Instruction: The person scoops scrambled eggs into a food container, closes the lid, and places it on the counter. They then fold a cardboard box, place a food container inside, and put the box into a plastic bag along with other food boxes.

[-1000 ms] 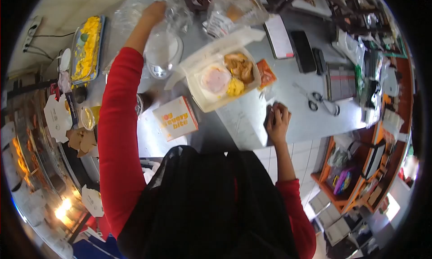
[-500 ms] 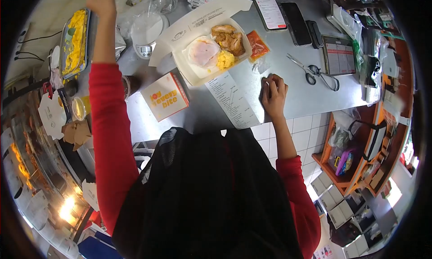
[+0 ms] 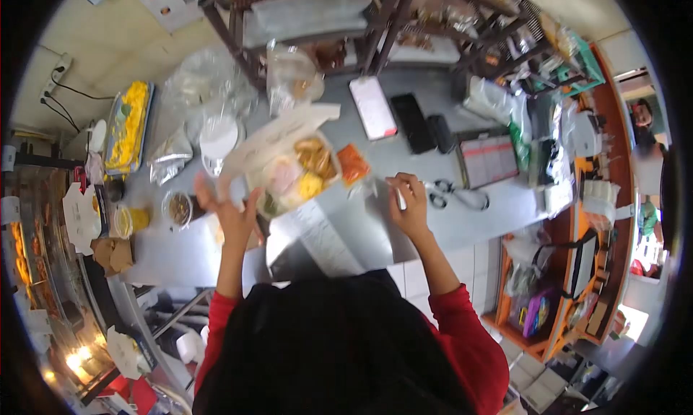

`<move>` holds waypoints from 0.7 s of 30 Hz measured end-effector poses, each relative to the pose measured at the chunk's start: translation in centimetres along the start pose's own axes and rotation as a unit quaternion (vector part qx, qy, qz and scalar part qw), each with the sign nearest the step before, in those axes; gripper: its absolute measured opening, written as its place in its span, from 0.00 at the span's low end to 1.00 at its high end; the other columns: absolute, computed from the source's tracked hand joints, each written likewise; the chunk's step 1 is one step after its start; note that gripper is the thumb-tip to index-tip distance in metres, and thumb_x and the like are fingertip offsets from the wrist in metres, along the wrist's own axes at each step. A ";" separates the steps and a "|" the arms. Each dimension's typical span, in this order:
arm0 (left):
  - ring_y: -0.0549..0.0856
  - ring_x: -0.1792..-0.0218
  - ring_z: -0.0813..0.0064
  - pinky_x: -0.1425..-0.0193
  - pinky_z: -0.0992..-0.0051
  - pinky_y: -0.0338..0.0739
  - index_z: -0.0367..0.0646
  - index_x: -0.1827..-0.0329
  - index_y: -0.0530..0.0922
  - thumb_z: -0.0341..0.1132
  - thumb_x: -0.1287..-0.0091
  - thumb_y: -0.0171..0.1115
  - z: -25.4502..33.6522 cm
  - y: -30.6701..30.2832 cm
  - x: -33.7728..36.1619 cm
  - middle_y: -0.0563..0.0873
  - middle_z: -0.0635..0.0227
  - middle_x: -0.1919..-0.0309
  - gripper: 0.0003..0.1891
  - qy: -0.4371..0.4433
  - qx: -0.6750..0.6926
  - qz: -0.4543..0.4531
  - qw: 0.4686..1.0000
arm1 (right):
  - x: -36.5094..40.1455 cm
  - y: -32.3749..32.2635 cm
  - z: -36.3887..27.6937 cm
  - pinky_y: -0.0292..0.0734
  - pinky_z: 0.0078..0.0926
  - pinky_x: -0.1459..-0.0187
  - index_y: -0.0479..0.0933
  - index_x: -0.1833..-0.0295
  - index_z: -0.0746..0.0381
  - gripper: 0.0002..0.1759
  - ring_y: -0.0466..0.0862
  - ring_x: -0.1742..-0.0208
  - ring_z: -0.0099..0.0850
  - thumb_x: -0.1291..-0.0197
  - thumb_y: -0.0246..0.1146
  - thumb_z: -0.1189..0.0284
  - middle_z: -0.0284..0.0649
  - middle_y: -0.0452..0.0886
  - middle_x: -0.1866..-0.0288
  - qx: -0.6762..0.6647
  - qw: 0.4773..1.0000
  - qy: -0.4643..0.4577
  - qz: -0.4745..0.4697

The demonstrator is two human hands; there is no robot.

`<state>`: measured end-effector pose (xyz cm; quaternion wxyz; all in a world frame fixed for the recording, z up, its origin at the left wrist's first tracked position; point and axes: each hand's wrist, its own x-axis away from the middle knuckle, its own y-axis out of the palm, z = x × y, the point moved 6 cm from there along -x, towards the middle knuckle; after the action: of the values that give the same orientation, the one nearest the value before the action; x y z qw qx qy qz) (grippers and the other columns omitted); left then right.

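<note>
My left hand [image 3: 232, 211], slightly blurred, is over the near left side of an open cardboard meal box [image 3: 292, 211], fingers spread and nothing visible in them. Inside the box are a pale pink-white round on rice [image 3: 283, 175], brown chicken pieces [image 3: 315, 155], yellow scrambled-looking food [image 3: 310, 185] and a green piece [image 3: 270, 204] at the near left corner. A small printed carton is mostly hidden beneath my left hand. On the metal table, right of a long receipt [image 3: 325, 236], rests my right hand [image 3: 408, 204], its fingers loosely bent and apart. A red sauce packet [image 3: 354, 164] lies beside the box.
Scissors [image 3: 458, 196], two phones [image 3: 373, 108] and a tablet [image 3: 489, 159] lie on the right. To the left are a tray of yellow food [image 3: 130, 130], a scale [image 3: 216, 142], a cup [image 3: 177, 208] and plastic bags. A dark rack [image 3: 310, 25] stands behind.
My left hand has come back from the far left to the meal box, where a green piece now shows. My right hand stays on the table. The view has tilted up.
</note>
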<state>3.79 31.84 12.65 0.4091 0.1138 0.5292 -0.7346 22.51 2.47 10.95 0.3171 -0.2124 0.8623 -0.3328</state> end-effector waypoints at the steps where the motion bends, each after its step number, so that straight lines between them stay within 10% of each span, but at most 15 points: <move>1: 0.48 0.30 0.43 0.29 0.53 0.46 0.41 0.27 0.49 0.35 0.50 0.74 0.6 -0.9 0.0 0.41 0.45 0.29 0.51 -0.095 0.063 0.069 0.991 | -2.9 -1.8 0.9 0.71 0.34 0.58 0.77 0.59 0.61 0.12 0.77 0.58 0.40 0.51 0.60 0.82 0.44 0.77 0.57 -0.005 0.998 -0.042 0.043; 6: 0.45 0.29 0.42 0.27 0.52 0.43 0.37 0.26 0.38 0.39 0.51 0.75 1.5 3.0 1.7 0.40 0.38 0.29 0.58 -0.221 -0.003 0.052 0.974 | -19.0 -11.0 2.7 0.73 0.21 0.70 0.78 0.62 0.66 0.09 0.80 0.69 0.31 0.47 0.57 0.87 0.42 0.80 0.65 -0.086 0.957 -0.146 0.237; 9: 0.34 0.29 0.36 0.28 0.46 0.34 0.36 0.26 0.37 0.60 0.39 0.56 3.5 4.5 1.4 0.34 0.33 0.30 0.52 -0.229 -0.280 0.042 0.931 | -25.6 -16.1 2.2 0.75 0.21 0.68 0.79 0.62 0.65 0.09 0.81 0.71 0.32 0.46 0.57 0.85 0.40 0.82 0.69 -0.097 0.915 -0.183 0.347; 12: 0.31 0.29 0.37 0.28 0.45 0.32 0.38 0.25 0.39 0.62 0.35 0.48 3.6 5.4 2.1 0.32 0.34 0.30 0.47 -0.262 -0.282 0.036 0.922 | -31.7 -18.6 2.9 0.76 0.29 0.67 0.81 0.60 0.64 0.08 0.82 0.71 0.35 0.47 0.62 0.78 0.41 0.83 0.67 -0.060 0.919 -0.164 0.354; 15: 0.31 0.28 0.40 0.29 0.45 0.30 0.40 0.25 0.42 0.60 0.34 0.47 5.8 6.5 2.6 0.32 0.36 0.29 0.44 -0.291 -0.325 -0.056 0.898 | -39.4 -16.5 2.9 0.78 0.31 0.64 0.82 0.61 0.65 0.14 0.85 0.65 0.37 0.48 0.66 0.66 0.45 0.84 0.61 0.034 0.990 -0.045 0.128; 18: 0.33 0.28 0.40 0.29 0.45 0.31 0.41 0.25 0.43 0.55 0.34 0.51 6.2 5.8 3.0 0.32 0.39 0.28 0.43 -0.273 -0.231 0.052 0.933 | -43.9 -12.5 1.8 0.78 0.39 0.59 0.82 0.56 0.58 0.17 0.84 0.59 0.42 0.51 0.67 0.62 0.45 0.84 0.58 0.288 0.957 0.003 -0.022; 21: 0.42 0.27 0.44 0.27 0.52 0.37 0.39 0.26 0.45 0.41 0.37 0.59 6.9 3.2 1.6 0.41 0.41 0.28 0.42 -0.255 -0.176 0.191 0.931 | -46.3 -9.5 3.2 0.78 0.41 0.56 0.82 0.54 0.53 0.18 0.83 0.55 0.43 0.54 0.67 0.66 0.45 0.83 0.57 0.212 0.975 -0.045 0.037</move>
<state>6.90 24.68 12.35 0.6766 -0.0522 0.4963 -0.5415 58.99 21.23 34.64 0.4058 -0.1233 0.7638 -0.4865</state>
